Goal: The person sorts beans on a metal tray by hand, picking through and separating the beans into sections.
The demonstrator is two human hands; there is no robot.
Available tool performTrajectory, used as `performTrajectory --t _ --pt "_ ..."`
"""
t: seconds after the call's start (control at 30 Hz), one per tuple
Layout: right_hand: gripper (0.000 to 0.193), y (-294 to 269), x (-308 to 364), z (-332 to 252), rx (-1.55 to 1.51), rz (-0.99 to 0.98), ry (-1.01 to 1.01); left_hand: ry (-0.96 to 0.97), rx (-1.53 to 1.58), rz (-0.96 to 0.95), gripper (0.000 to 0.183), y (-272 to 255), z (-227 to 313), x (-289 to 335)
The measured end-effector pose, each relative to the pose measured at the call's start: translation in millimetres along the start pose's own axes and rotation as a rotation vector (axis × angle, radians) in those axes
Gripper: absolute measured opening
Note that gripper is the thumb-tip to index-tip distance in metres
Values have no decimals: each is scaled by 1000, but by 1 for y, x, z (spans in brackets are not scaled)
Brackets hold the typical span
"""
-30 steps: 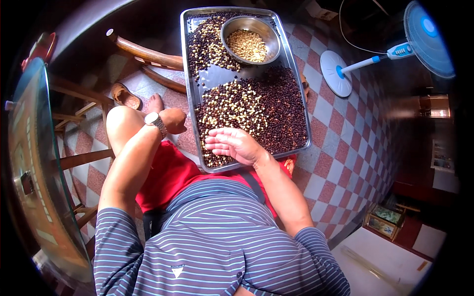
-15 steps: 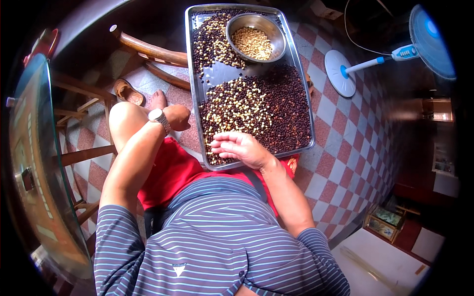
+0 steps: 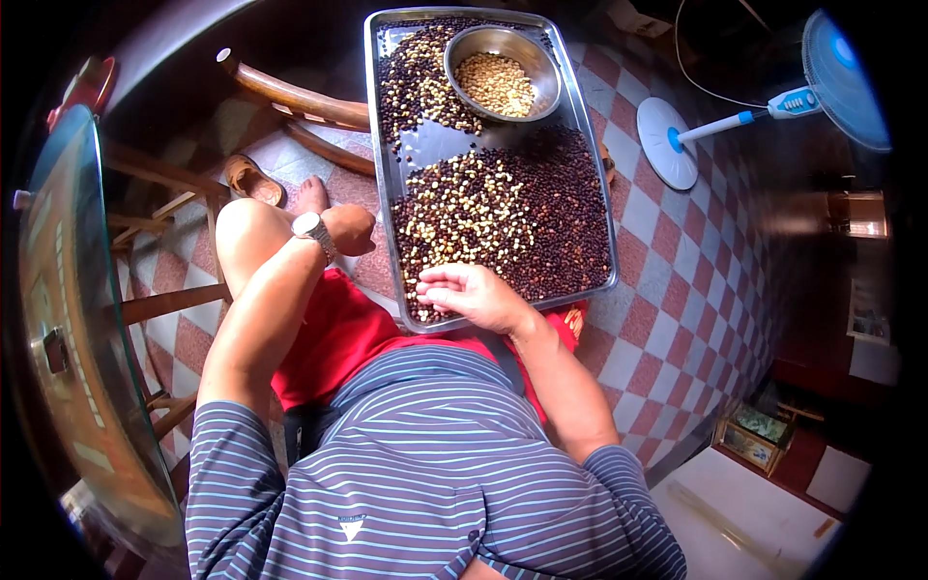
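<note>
Steel tray [image 3: 425, 148], mixed beans [image 3: 464, 208] at 6 o'clock, R hand [image 3: 474, 295] loosely open over them.
L hand [image 3: 350, 230] at 8, can't tell grip; bowl [image 3: 547, 89] at 12. Quick sweep cd prob. spill beans over near rim.

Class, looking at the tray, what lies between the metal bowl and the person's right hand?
In the head view, from the metal bowl toward the right hand: first a mostly bare strip of the tray, then mixed dark and pale beans.
</note>
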State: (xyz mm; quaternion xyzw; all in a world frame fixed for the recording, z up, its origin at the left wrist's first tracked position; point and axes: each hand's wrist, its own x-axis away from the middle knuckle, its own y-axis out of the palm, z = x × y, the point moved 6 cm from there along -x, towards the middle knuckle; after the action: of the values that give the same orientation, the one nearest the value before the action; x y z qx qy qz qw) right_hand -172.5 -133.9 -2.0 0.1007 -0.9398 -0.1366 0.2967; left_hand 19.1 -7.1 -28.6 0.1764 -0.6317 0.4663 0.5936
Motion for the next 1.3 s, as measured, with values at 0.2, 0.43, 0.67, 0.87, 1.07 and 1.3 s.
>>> performTrajectory --t 0.2,0.43,0.67,0.87,1.07,1.3 --pt "34 11 3 -3 196 -100 -10 -101 90 176 111 -3 -5 -5" --pt "35 9 2 -9 74 -26 -37 -192 160 318 117 5 -13 -6" --pt "30 -1 -11 -5 25 81 -36 -179 112 280 123 3 -11 0" --pt "30 1 -23 -8 37 52 -86 -180 124 303 123 8 -19 -12" --pt "31 -3 -25 -21 -75 105 -120 -250 123 388 123 7 -26 -11" --pt "34 -9 -33 -27 -203 168 -71 -216 170 503 121 12 -42 -30"
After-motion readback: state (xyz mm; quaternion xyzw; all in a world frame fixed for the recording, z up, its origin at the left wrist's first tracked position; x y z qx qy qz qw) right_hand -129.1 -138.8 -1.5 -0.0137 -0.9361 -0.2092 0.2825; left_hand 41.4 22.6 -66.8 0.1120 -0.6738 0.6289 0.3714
